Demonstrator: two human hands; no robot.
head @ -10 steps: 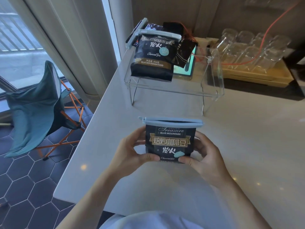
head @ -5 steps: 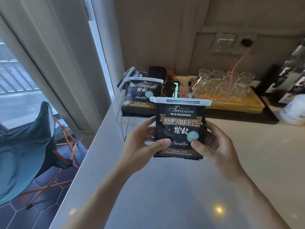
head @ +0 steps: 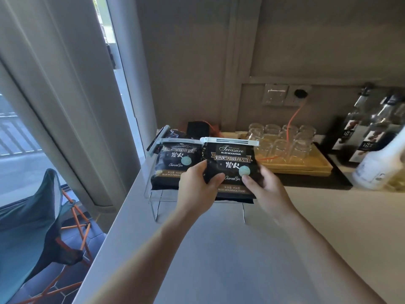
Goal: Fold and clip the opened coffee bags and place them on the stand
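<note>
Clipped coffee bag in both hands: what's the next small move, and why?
Probably lower the held bag onto the clear stand and let go. Its top is already folded under the white clip, the left hand and right hand hold it just over the stand's right half, and another clipped bag fills the left half.

held coffee bag (head: 230, 165): "ORIGINAL Treasure BLUE MOUNTAIN", "Charcoal fire", "BLUE MOUNTAIN FOOD" | bag left of the hands (head: 173, 165): "Charcoal fire", "454"
</note>
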